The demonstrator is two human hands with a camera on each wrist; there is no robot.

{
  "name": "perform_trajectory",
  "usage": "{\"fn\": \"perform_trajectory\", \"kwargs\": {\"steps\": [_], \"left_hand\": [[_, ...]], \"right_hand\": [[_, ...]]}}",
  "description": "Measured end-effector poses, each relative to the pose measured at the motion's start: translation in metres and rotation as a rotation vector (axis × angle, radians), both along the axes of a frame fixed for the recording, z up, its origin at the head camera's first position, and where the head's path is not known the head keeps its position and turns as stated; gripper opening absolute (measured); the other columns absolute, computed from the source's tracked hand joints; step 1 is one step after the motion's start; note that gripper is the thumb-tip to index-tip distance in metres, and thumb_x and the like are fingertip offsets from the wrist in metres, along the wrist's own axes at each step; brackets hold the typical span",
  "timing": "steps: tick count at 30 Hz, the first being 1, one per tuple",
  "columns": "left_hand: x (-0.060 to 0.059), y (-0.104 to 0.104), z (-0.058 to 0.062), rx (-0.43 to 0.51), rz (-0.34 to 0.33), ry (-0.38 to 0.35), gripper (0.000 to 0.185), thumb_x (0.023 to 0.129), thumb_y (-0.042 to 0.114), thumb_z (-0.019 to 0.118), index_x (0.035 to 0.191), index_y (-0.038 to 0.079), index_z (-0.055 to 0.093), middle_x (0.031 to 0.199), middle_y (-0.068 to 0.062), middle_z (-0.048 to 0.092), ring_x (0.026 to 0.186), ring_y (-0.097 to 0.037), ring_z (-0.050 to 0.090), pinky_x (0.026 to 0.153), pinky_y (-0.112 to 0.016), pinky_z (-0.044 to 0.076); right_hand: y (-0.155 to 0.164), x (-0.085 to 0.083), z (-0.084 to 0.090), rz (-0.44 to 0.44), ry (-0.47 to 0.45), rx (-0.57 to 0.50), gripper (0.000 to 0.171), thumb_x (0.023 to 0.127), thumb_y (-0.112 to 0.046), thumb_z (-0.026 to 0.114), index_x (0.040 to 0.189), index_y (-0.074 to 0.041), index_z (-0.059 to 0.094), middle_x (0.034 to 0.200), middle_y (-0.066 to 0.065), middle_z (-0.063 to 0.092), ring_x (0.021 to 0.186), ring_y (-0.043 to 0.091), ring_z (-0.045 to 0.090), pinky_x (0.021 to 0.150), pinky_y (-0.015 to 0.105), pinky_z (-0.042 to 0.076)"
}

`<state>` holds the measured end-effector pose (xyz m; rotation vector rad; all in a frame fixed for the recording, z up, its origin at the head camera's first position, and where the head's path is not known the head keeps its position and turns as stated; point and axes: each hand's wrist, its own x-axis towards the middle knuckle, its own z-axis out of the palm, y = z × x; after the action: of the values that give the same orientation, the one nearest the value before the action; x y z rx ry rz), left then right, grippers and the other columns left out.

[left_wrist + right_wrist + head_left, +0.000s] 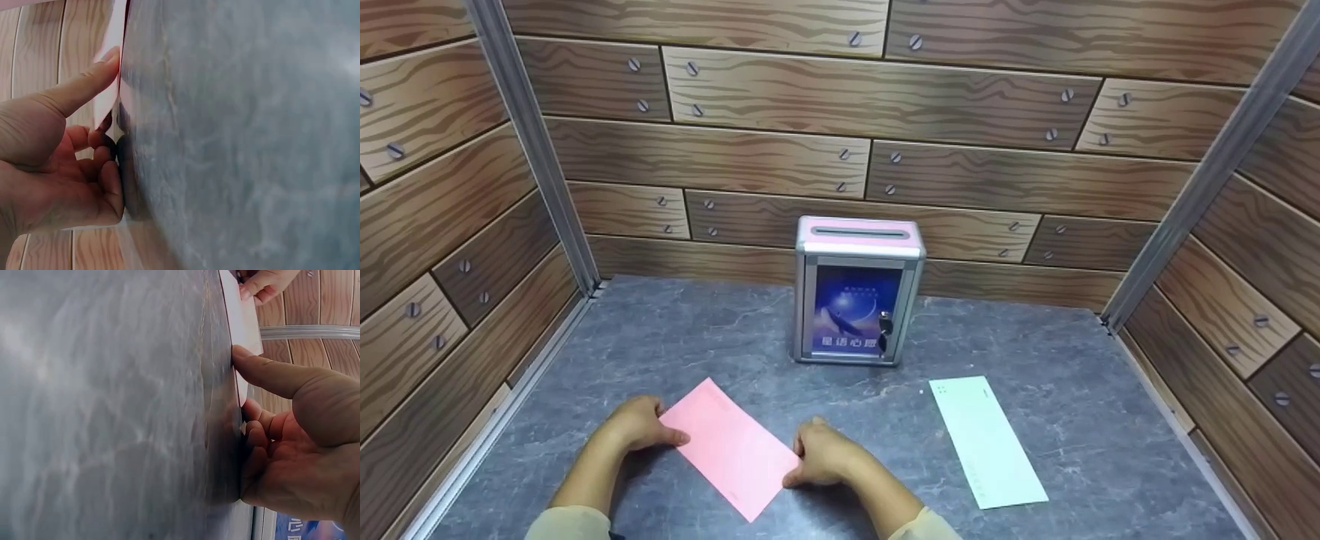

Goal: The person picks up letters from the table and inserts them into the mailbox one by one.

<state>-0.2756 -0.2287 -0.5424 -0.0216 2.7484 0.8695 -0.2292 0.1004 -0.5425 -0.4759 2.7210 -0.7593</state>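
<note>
A pink envelope [733, 448] lies slantwise low over the grey table, pinched at both ends. My left hand [639, 424] grips its left end, the thumb [93, 79] on the upper face and the other fingers curled at its edge. At the opposite end my right hand [823, 452] pinches the edge, its thumb [264, 371] on top and its fingers curled against the table. Behind the hands stands a metal-framed box [859, 292] with a slot [860, 232] in its pink top and a blue whale picture on its front.
A pale green envelope [988, 442] lies flat to the right of my right hand. Keys [884, 330] hang from the lock on the box's front. Wood-patterned walls [780, 90] with metal corner posts [536, 142] enclose the marbled grey table [697, 322] on three sides.
</note>
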Motion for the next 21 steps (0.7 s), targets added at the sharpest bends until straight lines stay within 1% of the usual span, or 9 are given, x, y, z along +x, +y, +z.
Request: {"fn": "perform_trajectory", "kwargs": {"steps": [4, 10, 13, 16, 19, 21], "left_hand": [[0.000, -0.001, 0.000, 0.025, -0.003, -0.006, 0.055, 0.079, 0.031, 0.098, 0.105, -0.008, 0.070, 0.109, -0.026, 0.074, 0.100, -0.036, 0.068, 0.096, -0.060, 0.058], [0.002, -0.003, -0.003, 0.079, 0.035, -0.024, 0.059, 0.078, 0.029, 0.098, 0.112, -0.011, 0.070, 0.116, -0.030, 0.073, 0.105, -0.038, 0.068, 0.100, -0.061, 0.057], [0.003, -0.004, -0.003, 0.090, 0.031, -0.026, 0.066, 0.080, 0.030, 0.097, 0.120, -0.013, 0.068, 0.123, -0.034, 0.071, 0.112, -0.043, 0.068, 0.104, -0.063, 0.055], [0.004, -0.004, -0.005, 0.095, 0.015, -0.014, 0.068, 0.080, 0.031, 0.095, 0.122, -0.014, 0.067, 0.124, -0.035, 0.071, 0.114, -0.045, 0.069, 0.105, -0.064, 0.055], [0.004, -0.004, -0.008, 0.099, 0.010, 0.005, 0.062, 0.081, 0.031, 0.094, 0.117, -0.012, 0.068, 0.118, -0.032, 0.073, 0.109, -0.042, 0.070, 0.101, -0.063, 0.057], [0.005, -0.004, -0.009, 0.118, 0.023, 0.011, 0.050, 0.084, 0.030, 0.090, 0.109, -0.007, 0.069, 0.110, -0.025, 0.074, 0.101, -0.036, 0.068, 0.093, -0.055, 0.058]], "right_hand": [[-0.002, -0.001, 0.000, -0.020, -0.005, 0.004, 0.045, 0.074, -0.024, 0.099, 0.083, -0.014, 0.057, 0.090, -0.003, 0.047, 0.076, 0.012, 0.048, 0.073, 0.028, 0.046], [-0.005, -0.003, 0.002, -0.027, -0.016, 0.021, 0.045, 0.075, -0.025, 0.100, 0.085, -0.012, 0.058, 0.091, -0.002, 0.047, 0.078, 0.013, 0.049, 0.074, 0.029, 0.048], [-0.006, -0.003, 0.001, -0.019, -0.008, 0.026, 0.044, 0.075, -0.026, 0.099, 0.085, -0.012, 0.059, 0.091, -0.002, 0.048, 0.077, 0.012, 0.048, 0.074, 0.029, 0.048], [-0.005, -0.003, 0.001, -0.010, 0.005, 0.028, 0.043, 0.075, -0.025, 0.099, 0.083, -0.012, 0.059, 0.090, -0.002, 0.048, 0.076, 0.012, 0.048, 0.072, 0.028, 0.046], [-0.005, -0.003, 0.001, -0.004, 0.006, 0.032, 0.042, 0.075, -0.025, 0.099, 0.082, -0.011, 0.060, 0.090, -0.001, 0.048, 0.077, 0.012, 0.048, 0.072, 0.028, 0.046], [-0.004, -0.003, 0.002, -0.002, -0.001, 0.030, 0.042, 0.075, -0.025, 0.099, 0.082, -0.011, 0.059, 0.091, -0.001, 0.048, 0.077, 0.012, 0.048, 0.072, 0.028, 0.047]]}}
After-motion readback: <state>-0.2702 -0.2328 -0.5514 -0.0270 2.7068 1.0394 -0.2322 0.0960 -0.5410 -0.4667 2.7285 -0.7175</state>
